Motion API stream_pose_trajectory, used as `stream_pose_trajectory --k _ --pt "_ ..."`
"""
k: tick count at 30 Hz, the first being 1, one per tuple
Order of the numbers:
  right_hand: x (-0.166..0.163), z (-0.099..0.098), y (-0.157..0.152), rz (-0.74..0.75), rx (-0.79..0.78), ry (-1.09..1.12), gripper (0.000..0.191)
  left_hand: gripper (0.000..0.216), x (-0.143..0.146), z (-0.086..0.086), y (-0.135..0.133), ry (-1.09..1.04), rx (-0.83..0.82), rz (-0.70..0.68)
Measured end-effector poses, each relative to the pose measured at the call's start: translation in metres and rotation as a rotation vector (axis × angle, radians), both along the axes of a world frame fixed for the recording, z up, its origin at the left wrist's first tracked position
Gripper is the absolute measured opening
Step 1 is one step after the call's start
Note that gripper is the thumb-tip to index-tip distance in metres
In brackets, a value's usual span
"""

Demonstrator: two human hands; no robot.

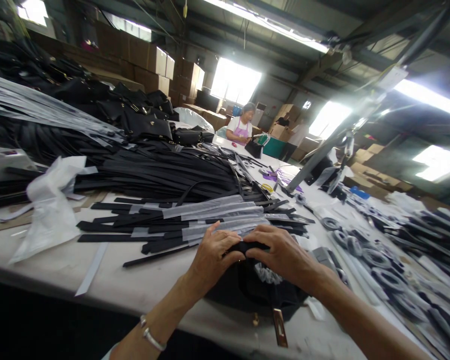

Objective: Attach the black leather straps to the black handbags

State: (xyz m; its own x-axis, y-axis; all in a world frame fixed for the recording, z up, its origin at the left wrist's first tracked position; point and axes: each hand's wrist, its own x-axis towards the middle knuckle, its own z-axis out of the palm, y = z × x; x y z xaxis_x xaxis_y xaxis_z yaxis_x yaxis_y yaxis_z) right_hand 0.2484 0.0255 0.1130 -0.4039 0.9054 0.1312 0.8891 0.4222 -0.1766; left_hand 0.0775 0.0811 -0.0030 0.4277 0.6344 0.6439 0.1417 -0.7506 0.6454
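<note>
A black handbag (225,287) lies at the table's front edge, with a gold metal clasp piece (280,327) hanging from it and crumpled whitish wrapping (268,274) on top. My left hand (213,252) pinches the bag's upper black edge or strap between thumb and fingers. From the other side, my right hand (275,247) grips the same black part, its fingertips almost meeting those of the left. What lies under the fingers is partly hidden. Just beyond my hands, black straps (146,225) rest in rows, several wrapped in translucent film (210,207).
A large pile of black straps (165,170) and finished black bags (146,125) fills the left. White wrapping (54,205) sits at the left front. Rolled grey-wrapped coils (375,257) lie to the right. A metal pole (318,155) rises from the table. A co-worker (242,125) works across it.
</note>
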Motion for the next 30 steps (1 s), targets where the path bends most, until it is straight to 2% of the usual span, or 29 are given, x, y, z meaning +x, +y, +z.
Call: stream_pose_trajectory --k 8,15,21,25,30 --pt "0.003 -0.008 -0.006 0.054 0.065 -0.176 0.008 0.013 0.003 0.005 -0.005 -0.011 -0.037 0.022" --pt "0.001 -0.004 -0.01 0.027 0.039 -0.023 0.013 0.013 0.004 0.001 -0.009 -0.044 -0.014 0.029" --pt "-0.009 -0.001 -0.009 -0.013 0.057 -0.198 0.015 0.019 0.005 0.001 -0.009 -0.036 0.043 0.068" --pt "-0.014 -0.005 -0.005 -0.027 0.021 -0.302 0.017 0.017 0.006 0.005 -0.008 0.028 0.105 0.032" --pt "-0.016 -0.005 -0.007 0.03 -0.028 -0.272 0.018 0.016 0.007 0.003 -0.005 0.026 0.133 0.022"
